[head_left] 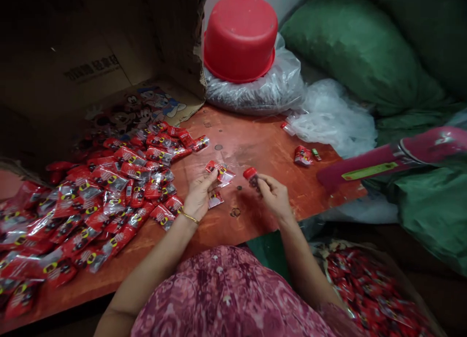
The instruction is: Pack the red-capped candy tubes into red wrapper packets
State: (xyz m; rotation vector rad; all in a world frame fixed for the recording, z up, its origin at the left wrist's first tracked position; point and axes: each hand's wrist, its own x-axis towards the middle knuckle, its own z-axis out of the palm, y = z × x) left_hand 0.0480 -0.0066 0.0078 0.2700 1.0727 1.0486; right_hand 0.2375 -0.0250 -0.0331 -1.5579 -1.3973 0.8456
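Observation:
My left hand (198, 197), a gold bracelet at its wrist, pinches a small red printed plastic packet (225, 175) with a clear lower part. Below those fingers another packet (215, 199) shows on the table. Between the thumb and fingers of my right hand (275, 195) is a small red-topped item (251, 174) with a dark, blurred lower part. The two hands are apart, over the reddish table (219, 230). To the left of my left hand spreads a heap of similar filled red packets (109, 191).
A large cardboard box (153, 45) opens behind the heap. At the back, a red basin (241, 35) sits upside down on a clear plastic bag (251, 96). A pink pole (386, 157) juts in from the right. A sack of red pieces (368, 288) stands lower right.

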